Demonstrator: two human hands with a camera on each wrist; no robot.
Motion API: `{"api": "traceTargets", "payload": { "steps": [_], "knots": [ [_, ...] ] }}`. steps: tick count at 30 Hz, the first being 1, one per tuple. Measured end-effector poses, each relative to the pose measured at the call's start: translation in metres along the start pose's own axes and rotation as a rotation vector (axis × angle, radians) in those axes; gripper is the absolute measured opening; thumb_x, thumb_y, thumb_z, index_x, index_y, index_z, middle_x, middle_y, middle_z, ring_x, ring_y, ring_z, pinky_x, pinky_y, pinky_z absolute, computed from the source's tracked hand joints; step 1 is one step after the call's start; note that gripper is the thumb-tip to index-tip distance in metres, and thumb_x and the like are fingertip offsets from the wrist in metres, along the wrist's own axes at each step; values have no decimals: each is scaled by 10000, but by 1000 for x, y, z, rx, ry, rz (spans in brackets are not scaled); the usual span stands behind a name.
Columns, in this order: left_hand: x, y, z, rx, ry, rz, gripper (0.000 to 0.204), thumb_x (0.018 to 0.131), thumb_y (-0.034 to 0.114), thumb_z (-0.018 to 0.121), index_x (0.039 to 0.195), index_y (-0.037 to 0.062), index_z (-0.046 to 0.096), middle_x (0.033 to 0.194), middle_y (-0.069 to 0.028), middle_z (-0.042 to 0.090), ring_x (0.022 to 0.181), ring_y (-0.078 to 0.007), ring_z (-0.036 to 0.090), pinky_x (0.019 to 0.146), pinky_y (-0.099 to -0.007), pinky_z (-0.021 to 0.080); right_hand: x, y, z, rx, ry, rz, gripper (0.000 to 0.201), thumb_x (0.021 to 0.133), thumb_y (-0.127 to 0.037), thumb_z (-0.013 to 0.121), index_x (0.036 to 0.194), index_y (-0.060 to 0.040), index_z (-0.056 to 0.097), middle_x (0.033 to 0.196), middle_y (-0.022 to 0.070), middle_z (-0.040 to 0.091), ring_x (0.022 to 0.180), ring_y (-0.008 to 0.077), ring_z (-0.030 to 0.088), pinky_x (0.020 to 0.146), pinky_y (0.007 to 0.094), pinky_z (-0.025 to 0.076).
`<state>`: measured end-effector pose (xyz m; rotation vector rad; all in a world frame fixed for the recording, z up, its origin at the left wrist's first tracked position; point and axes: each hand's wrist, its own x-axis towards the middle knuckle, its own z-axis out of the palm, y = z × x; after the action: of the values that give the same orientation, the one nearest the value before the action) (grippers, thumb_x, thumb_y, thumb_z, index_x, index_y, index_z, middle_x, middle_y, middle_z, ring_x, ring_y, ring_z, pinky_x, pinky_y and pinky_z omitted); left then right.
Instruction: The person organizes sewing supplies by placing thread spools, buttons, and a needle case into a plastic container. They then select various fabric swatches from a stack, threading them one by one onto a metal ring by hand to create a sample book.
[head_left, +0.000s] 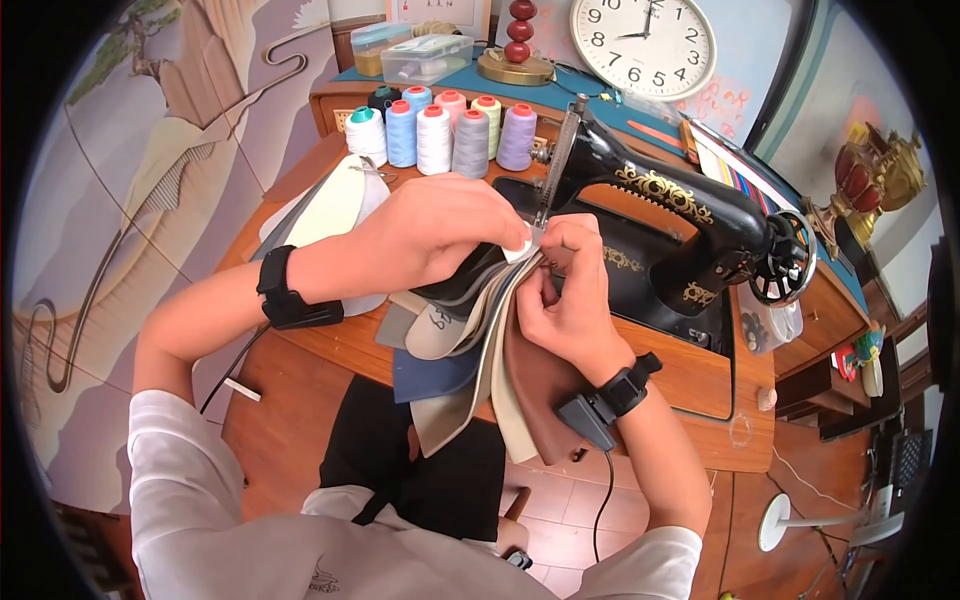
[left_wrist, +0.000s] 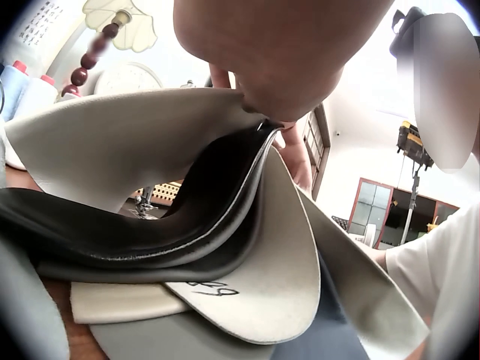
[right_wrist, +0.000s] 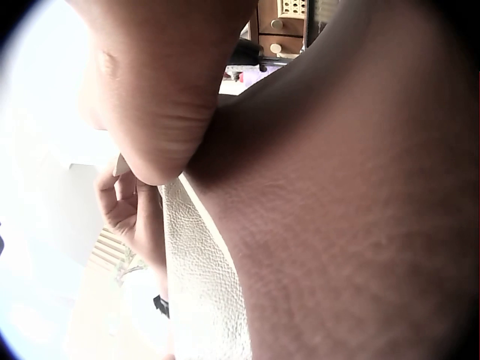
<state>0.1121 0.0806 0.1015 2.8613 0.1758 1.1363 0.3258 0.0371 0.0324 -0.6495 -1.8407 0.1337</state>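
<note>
A fanned bundle of leather swatches hangs between the two hands over the table's front edge. My left hand (head_left: 440, 232) pinches the bundle's top with thumb and fingers, a whitish tip showing at its fingertips. Close beside it, my right hand (head_left: 575, 300) grips the gathered top edge, fingers curled. Below hang a brown swatch (head_left: 540, 395), a navy blue one (head_left: 428, 377) and a cream one (head_left: 513, 425). In the left wrist view, a black swatch (left_wrist: 214, 184) curves over a pale rounded piece (left_wrist: 281, 300) with handwriting. Brown leather (right_wrist: 352, 210) fills much of the right wrist view.
Behind the hands stands a black sewing machine (head_left: 640, 175) with gold ornament. Several thread cones (head_left: 433, 142) line the table's back left. More pale swatches (head_left: 335, 205) lie left of the bundle, near scissors (head_left: 375, 170). A clock (head_left: 643, 42) stands at the back.
</note>
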Motion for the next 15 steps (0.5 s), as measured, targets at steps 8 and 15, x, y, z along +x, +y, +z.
{"api": "traceTargets", "payload": {
  "steps": [8,15],
  "knots": [
    [-9,2,-4,-171,-54,-219,288,774,-162,630,997,1,711,1101,-115,747,998,-302,718,829,-363,587,-4,0,3,93,-1,120,468,774,175,524,1179,-24,403,1075,135,416,696,164,528,571,292,436],
    [-2,-13,-12,76,-99,62,323,718,-187,610,963,5,698,1059,-112,741,946,-307,711,802,-357,583,-1,2,2,41,-21,49,467,757,164,514,1173,-23,417,1067,174,432,756,286,548,637,360,489]
  ]
}}
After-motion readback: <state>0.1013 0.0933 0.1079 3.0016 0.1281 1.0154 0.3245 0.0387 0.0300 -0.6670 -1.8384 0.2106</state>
